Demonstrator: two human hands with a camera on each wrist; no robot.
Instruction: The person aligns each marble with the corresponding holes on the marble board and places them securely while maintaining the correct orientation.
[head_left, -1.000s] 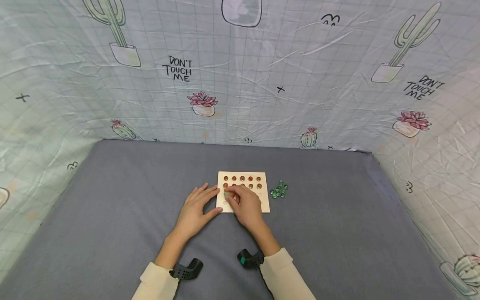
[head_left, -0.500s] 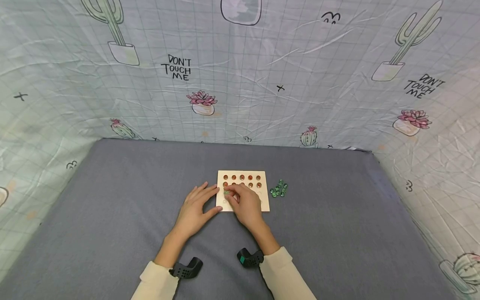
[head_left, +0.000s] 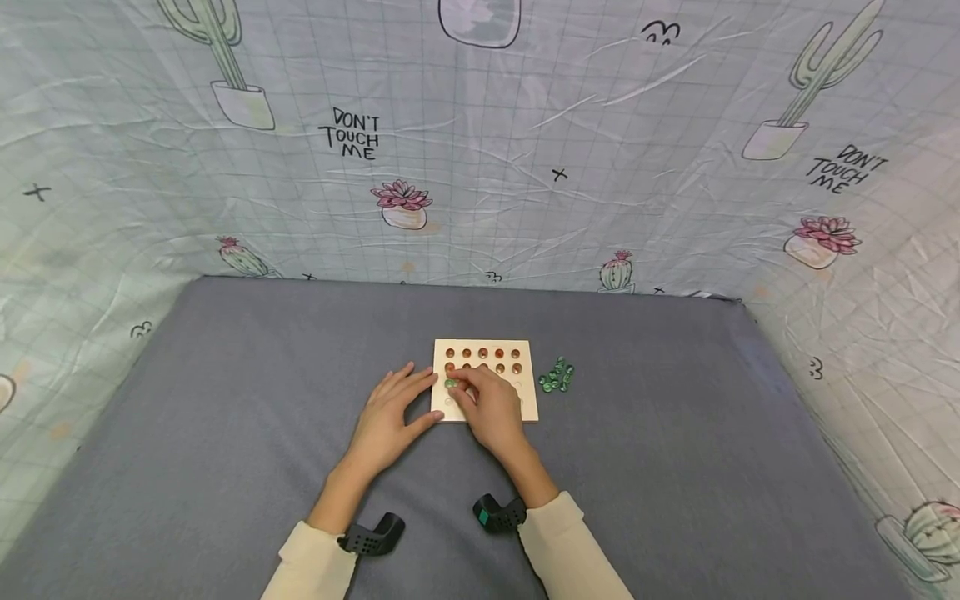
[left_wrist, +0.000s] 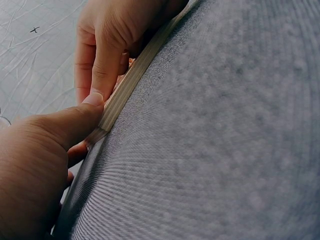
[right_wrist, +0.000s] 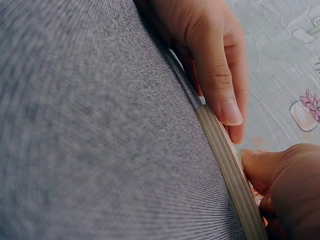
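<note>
A pale wooden board (head_left: 486, 346) with rows of round hollows lies in front of me in the head view, its edge (right_wrist: 225, 160) seen side-on in the right wrist view. Amber-red glass beads (head_left: 483, 353) sit in its two far rows. My right hand (head_left: 492, 410) is over the board, thumb and forefinger pinching a small green glass bead (head_left: 450, 383) at the left hollow of the third row. My left hand (head_left: 386, 423) lies along the board's left side with fingers extended, its fingertips at the edge and its thumb (left_wrist: 82, 117) at the near left corner.
A small pile of green glass beads (head_left: 557, 376) lies just right of the board. Grey cloth (head_left: 660, 442) covers the table. A printed cactus curtain (head_left: 480, 167) hangs at the back and sides. Each wrist wears a black band.
The hands and board hold nearly the same places. A bit more of the green bead shows at the right fingertips, and the whole head view has shifted slightly.
</note>
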